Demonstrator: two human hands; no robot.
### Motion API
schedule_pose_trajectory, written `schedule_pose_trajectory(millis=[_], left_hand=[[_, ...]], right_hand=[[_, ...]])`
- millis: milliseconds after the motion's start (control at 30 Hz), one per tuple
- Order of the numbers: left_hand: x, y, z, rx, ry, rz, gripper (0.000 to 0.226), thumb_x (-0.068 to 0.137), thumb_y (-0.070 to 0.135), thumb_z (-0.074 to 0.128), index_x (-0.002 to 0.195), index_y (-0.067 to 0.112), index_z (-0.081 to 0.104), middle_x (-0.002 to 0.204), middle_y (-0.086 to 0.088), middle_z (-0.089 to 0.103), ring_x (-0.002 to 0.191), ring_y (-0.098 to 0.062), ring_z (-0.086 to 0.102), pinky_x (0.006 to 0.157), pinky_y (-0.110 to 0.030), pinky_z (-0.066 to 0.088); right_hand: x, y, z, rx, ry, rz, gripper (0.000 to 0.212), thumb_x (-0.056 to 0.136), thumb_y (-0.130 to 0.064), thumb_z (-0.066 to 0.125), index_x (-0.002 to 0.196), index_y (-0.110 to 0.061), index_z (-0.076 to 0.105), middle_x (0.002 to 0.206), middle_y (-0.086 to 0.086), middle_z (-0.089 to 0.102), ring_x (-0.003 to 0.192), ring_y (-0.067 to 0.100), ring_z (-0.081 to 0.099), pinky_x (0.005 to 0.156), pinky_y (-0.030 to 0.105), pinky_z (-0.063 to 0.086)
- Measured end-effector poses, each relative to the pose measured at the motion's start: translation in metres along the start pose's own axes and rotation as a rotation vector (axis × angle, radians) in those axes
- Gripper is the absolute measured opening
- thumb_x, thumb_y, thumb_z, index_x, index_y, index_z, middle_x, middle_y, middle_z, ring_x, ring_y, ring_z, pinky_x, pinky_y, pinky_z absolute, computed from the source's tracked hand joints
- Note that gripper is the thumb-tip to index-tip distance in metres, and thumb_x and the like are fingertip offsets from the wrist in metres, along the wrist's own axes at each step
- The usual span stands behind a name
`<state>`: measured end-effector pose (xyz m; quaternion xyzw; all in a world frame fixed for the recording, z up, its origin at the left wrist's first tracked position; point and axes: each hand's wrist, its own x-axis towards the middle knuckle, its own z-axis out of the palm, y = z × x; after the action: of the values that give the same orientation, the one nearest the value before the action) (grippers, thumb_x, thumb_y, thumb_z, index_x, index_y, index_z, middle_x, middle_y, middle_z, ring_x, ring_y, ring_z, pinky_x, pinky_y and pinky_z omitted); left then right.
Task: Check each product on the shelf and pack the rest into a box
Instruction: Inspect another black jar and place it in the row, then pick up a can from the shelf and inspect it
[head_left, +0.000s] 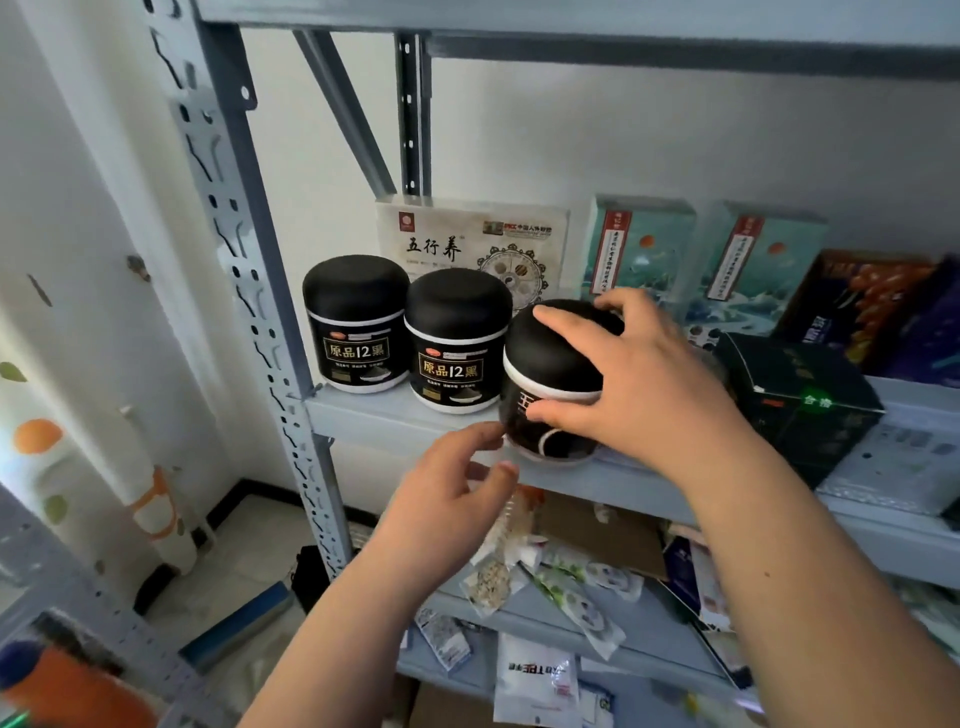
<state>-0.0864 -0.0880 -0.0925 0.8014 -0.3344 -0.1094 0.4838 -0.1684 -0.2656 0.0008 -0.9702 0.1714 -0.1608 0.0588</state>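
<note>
White wall backs a grey metal shelf board (374, 410), bounded at its left end by a grey perforated upright post (249, 291) and overhead by the next grey board, which leaves tall open room above the goods. At the board's front lip a round dark jar with a domed black lid and a white collar (545, 358) sits tilted. The right hand (639, 374) holds it, fingers spread over the dome and thumb pressed on the dark body below the collar. The left hand (447, 499) hangs below and left of this jar, fingers loosely curved around nothing, one fingertip just beside its lower wall. Left of the jar stand two matching black-lidded jars with gold lettering (358, 322), upright and touching each other, the nearer one just beside it. Behind the jar leans a flat white printed box (467, 239); right of it are two teal cartons (639, 244) and a dark green carton (795, 395). Below it, loose sachets (571, 597) litter a lower board.
</note>
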Motion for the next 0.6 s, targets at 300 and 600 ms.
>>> schedule_pose_trajectory(millis=[300,600], left_hand=[[0.009,-0.018,0.005,0.827,0.128,0.53,0.075,0.093,0.056,0.049,0.156,0.016,0.039,0.159,-0.016,0.038,0.152,-0.044,0.025,0.121,-0.061,0.028],[0.014,-0.012,0.026,0.81,0.181,0.643,0.072,0.09,0.048,0.055,0.152,0.013,0.046,0.157,-0.026,0.036,0.153,-0.048,0.018,0.119,-0.067,0.025]], right_hand=[[0.012,-0.002,0.006,-0.187,-0.022,0.004,0.091,0.087,-0.079,0.048,0.16,-0.051,0.002,0.173,0.0,0.01,0.159,0.031,0.002,0.127,0.056,0.001],[-0.015,0.019,0.007,-0.249,0.126,0.063,0.102,0.086,-0.085,0.041,0.161,-0.043,-0.013,0.172,0.004,-0.019,0.155,0.033,-0.027,0.124,0.058,-0.009]])
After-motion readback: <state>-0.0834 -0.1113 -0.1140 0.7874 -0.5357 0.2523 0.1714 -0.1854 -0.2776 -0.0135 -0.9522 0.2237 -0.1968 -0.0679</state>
